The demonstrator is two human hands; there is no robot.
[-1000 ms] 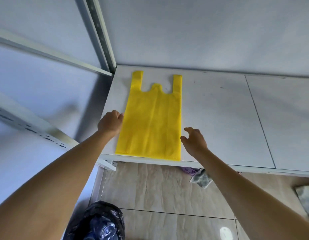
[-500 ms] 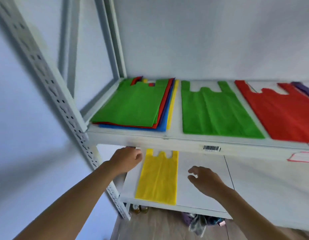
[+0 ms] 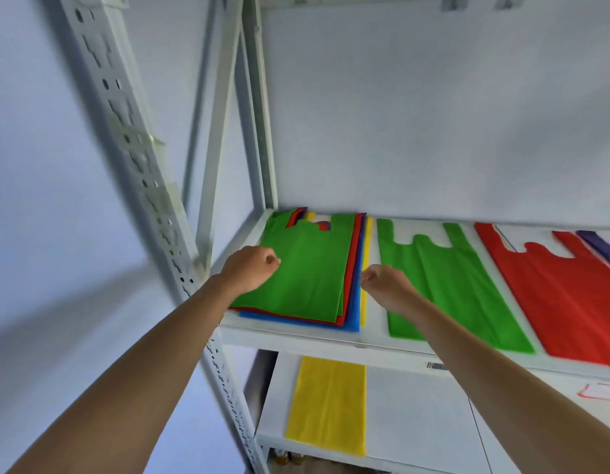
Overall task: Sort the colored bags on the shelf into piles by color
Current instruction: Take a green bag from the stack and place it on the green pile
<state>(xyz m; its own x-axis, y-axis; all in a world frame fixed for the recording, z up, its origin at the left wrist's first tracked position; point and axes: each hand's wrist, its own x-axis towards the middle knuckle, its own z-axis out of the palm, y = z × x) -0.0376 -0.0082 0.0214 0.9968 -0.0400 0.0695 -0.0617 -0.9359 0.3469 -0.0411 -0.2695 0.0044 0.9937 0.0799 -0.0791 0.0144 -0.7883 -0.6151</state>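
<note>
1. Fingers of the left hand (image 3: 250,268) were curled in loosely, holding nothing, over the left edge of the mixed stack's top green bag (image 3: 307,268) at frame centre.
2. Fingers of the right hand (image 3: 387,287) were likewise curled and held nothing, hovering just right of that stack, over its yellow bag edge (image 3: 364,268).
3. Red and blue bag edges (image 3: 353,302) showed beneath the green top bag.
4. To the right on the same upper shelf (image 3: 331,340) lay a single green bag (image 3: 450,285), then a red bag (image 3: 563,295), with a purple bag (image 3: 604,249) at the right frame edge.
5. A yellow bag (image 3: 329,405) lay flat on the lower shelf (image 3: 416,415), lower centre.
</note>
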